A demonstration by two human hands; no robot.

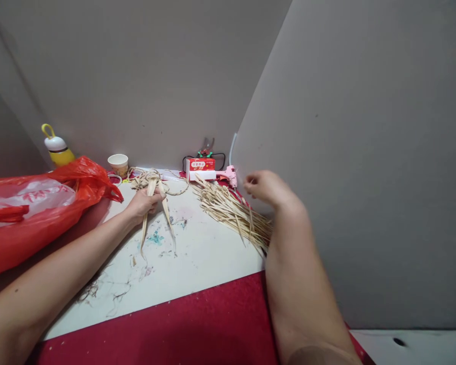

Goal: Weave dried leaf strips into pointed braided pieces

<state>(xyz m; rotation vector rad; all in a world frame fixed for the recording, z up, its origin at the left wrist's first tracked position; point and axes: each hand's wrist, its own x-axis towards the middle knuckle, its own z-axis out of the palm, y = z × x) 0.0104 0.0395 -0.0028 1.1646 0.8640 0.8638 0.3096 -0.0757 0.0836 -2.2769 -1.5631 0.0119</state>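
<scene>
Two strips in your left hand, your right hand over the straw

Your left hand (142, 203) pinches two strips (166, 213) near the board's far edge, their tapering tails hanging toward you. Your right hand (265, 187) is raised beside one heap of straw (228, 210), fingers curled; you cannot tell whether it holds anything. Count one cup (118, 166), one bottle (59, 151), one bag (93, 185), one box (201, 165) and one glue gun (230, 176).

The strips are flat, pale and fibrous; the straw is thin and stiff-looking, too tangled to count. A knobbly, twisted braid (180, 192) loops behind your left hand. The bag is crinkled red plastic, the board (209, 263) smooth, white and paint-stained, over red cloth (197, 324).

Your right forearm covers the straw's near end, the left edge cuts off the bag, and your right fingertips blur.
</scene>
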